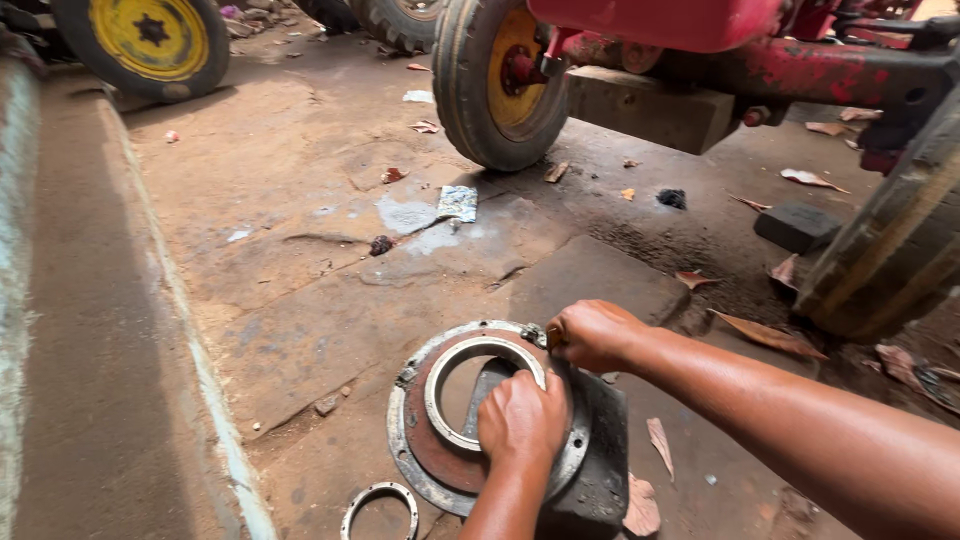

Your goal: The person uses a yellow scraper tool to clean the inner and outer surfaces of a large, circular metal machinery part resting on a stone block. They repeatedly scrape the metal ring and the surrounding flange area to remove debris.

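My left hand (522, 418) presses flat on the round metal flange plate (425, 440), which lies on a dark block (600, 470) on the concrete floor (300, 300). My right hand (592, 335) has its grip closed on something small at the plate's far rim; what it is I cannot tell. If my left palm slackens, I judge the plate could skid off the block's edge. A loose ring (380, 505) lies by the block's near corner. No containers here.
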